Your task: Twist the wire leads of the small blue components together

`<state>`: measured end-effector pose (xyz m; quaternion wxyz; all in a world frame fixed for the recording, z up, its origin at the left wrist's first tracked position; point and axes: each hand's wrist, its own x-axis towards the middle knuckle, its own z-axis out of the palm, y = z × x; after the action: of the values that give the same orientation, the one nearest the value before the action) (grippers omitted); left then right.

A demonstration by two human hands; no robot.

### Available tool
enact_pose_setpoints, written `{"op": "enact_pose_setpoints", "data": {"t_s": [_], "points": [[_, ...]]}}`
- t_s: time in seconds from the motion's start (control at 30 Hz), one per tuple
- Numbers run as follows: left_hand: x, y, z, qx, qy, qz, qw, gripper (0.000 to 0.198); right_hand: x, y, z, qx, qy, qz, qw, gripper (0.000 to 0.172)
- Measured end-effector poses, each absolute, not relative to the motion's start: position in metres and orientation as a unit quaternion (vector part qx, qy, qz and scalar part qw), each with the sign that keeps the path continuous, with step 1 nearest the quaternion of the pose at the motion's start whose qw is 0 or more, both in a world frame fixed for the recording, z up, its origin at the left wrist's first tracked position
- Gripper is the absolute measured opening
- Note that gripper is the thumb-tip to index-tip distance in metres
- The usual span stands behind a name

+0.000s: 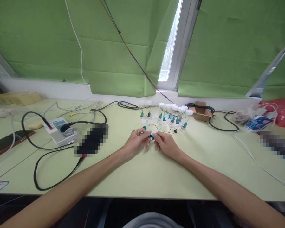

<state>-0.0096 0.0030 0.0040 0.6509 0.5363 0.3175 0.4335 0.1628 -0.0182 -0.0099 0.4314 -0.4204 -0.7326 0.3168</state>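
Over the middle of the table, my left hand (137,141) and my right hand (166,143) meet, both with fingers pinched on one small blue-and-black part (151,136). Fingertips cover much of it, so its exact kind is unclear. A thin rod (138,131) sticks out beside my left fingers; whether it joins the part I cannot tell. Just beyond that hand shows another small blue piece (144,127). Past my hands stand several clear cylindrical jars with white lids (173,115), holding small blue, green or dark pieces with thin stems. A small black piece (175,130) lies near them.
Thin bent rods (159,128) lie before the jars. An open cardboard box (202,113) sits behind right. To the left are black cables (37,147), a white box (59,129) and a blurred dark device (91,139). A blue-and-white packet (258,123) lies far right.
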Motion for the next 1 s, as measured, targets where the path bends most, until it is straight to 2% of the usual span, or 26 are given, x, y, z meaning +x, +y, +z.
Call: {"op": "enact_pose_setpoints", "data": {"t_s": [0.13, 0.27, 0.4, 1.0], "points": [[-0.0093, 0.0029, 0.0043, 0.53, 0.318, 0.435, 0.655, 0.032, 0.1622, -0.0181, -0.0097, -0.423, -0.728, 0.323, 0.433, 0.042], [-0.0096, 0.003, 0.0044, 0.522, 0.319, 0.447, 0.652, 0.03, 0.1614, -0.0187, -0.0085, -0.419, -0.716, 0.327, 0.452, 0.031], [-0.0097, 0.0037, 0.0039, 0.522, 0.323, 0.447, 0.651, 0.029, 0.1616, -0.0188, -0.0082, -0.404, -0.715, 0.331, 0.465, 0.026], [-0.0117, 0.0051, 0.0026, 0.555, 0.334, 0.441, 0.622, 0.027, 0.1648, -0.022, -0.0026, -0.384, -0.739, 0.337, 0.439, 0.016]]}}
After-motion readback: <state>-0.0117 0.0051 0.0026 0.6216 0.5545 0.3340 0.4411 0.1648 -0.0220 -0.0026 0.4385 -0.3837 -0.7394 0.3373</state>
